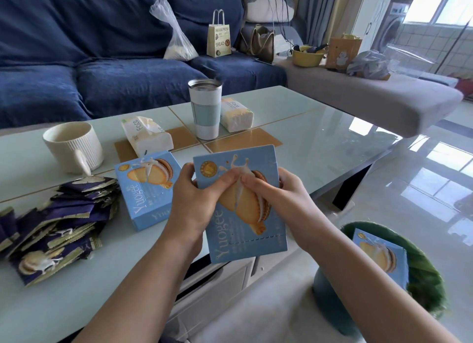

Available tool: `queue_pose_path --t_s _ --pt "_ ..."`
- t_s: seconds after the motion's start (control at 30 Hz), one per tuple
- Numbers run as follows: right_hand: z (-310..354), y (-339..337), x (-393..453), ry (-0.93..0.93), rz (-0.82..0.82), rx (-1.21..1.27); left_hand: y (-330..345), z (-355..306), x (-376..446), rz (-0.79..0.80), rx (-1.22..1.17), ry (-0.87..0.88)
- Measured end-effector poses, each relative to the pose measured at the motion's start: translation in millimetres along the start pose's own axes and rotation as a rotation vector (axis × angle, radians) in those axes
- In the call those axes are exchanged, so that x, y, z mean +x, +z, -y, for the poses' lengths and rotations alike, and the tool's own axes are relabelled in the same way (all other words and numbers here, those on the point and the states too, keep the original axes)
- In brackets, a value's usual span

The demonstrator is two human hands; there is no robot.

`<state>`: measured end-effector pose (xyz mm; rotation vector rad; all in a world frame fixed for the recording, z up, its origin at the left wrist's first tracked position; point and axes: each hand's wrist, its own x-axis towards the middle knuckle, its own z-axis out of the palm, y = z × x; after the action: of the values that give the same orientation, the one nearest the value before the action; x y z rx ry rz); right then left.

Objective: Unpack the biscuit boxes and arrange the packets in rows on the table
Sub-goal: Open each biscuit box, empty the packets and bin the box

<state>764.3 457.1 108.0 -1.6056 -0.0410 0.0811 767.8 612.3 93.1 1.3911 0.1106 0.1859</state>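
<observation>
A glass table (307,127) stood before a blue sofa (102,61). On it sat a ribbed mug (73,145) at the left, 2 tissue packs (146,135) (236,114), and a tumbler (205,109) between them. A heap of dark packets (53,227) lay unsorted at the table's left edge, touching one another. Just beside the heap lay a 2nd box (148,189), flat on the glass. A 3rd box (381,258) stood in a green bin (432,273) on the floor at the right, well apart from the table. On the sofa were a plastic bag (176,40) and a paper bag (218,35).

The box (243,207) was held above the table's near edge, tilted, its printed face up. The left hand (197,191) gripped its left side, thumb pressed on the face. The right hand (279,191) gripped the right side, thumb laid across the face so that both thumbs nearly met at the middle. Both forearms reached in from below.
</observation>
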Motion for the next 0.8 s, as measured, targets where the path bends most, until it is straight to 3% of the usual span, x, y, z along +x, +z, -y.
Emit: queue_pose_path --t_s 0.3,0.8 --pt "-2 -1 2 0.068 -0.01 -0.001 2 3 -1 -0.023 0.055 -0.009" --pt "-1 -6 2 0.141 0.142 -0.051 -8 1 3 0.064 0.04 -0.061"
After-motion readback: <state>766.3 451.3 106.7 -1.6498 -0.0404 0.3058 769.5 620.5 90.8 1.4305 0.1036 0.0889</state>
